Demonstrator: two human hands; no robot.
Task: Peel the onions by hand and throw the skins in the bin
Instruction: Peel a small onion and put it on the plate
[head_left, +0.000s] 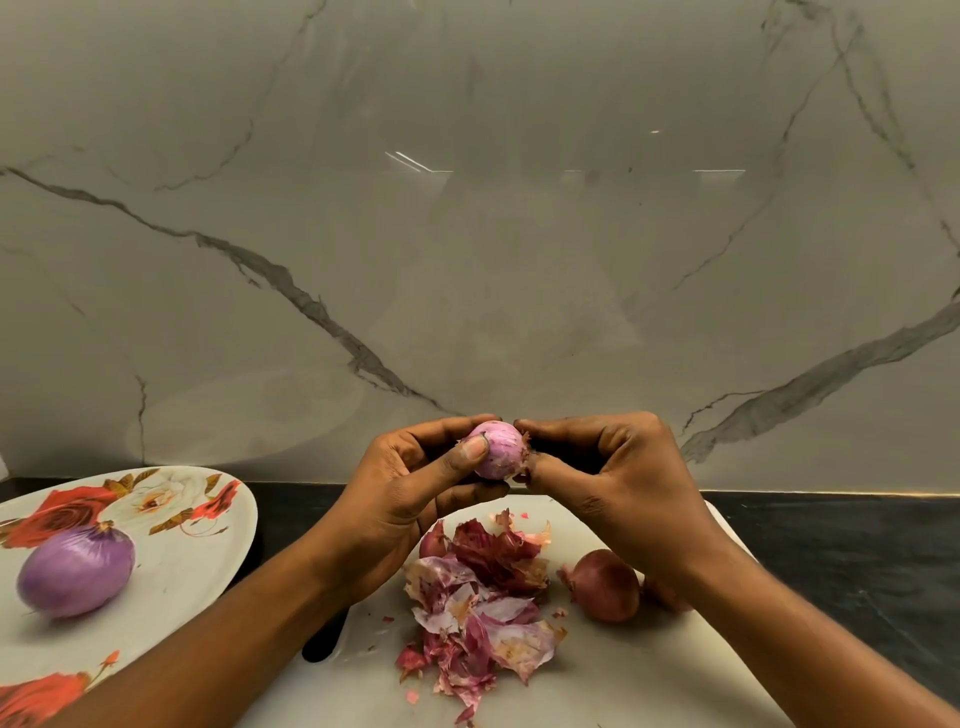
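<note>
A small pink onion (497, 450) is held up above the white cutting board (613, 675). My left hand (410, 493) grips it, thumb across its front. My right hand (613, 478) pinches the skin at the onion's right end between thumb and fingertips. Below them a heap of red and purple onion skins (483, 603) lies on the board. An unpeeled red onion (605, 586) sits to the right of the heap, and another onion (434, 540) peeks out at the heap's upper left. A peeled purple onion (75, 571) lies on the flowered plate (197, 551) at the left.
The board rests on a dark countertop (857, 561) that runs to a marble wall (467, 234) close behind. A dark object (324, 644) shows under my left forearm at the board's left edge. No bin is in view.
</note>
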